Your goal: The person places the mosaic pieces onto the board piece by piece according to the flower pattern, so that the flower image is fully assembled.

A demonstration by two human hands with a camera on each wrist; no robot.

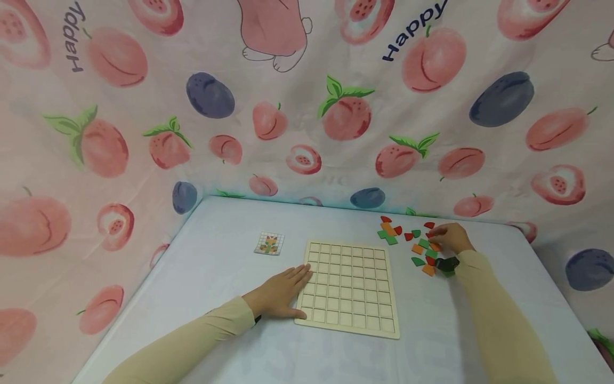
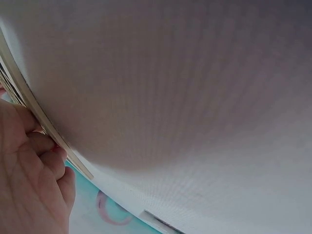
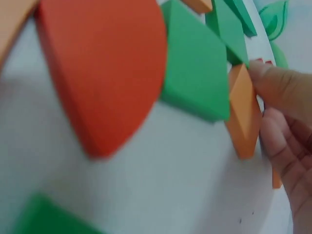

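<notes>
My left hand (image 1: 282,292) rests with its fingers spread on the left border of a pale wooden grid board (image 1: 347,290), the thumb at its lower left corner. In the left wrist view, the fingers (image 2: 56,158) lie along the board's edge (image 2: 44,117). At the right, my right hand (image 1: 451,238) reaches over loose flat pieces, fingertips right at a small red piece (image 1: 428,235). Below the thumb in the right wrist view are an orange diamond (image 3: 244,114) and a green piece (image 3: 197,66). I cannot tell whether the fingers pinch the red piece.
A small card (image 1: 269,243) printed with a gridded flower pattern lies left of the board. Several orange, green and red pieces form a cluster (image 1: 389,230) beyond the board's far right corner. A fruit-print cloth (image 1: 307,106) hangs behind the white table (image 1: 230,341).
</notes>
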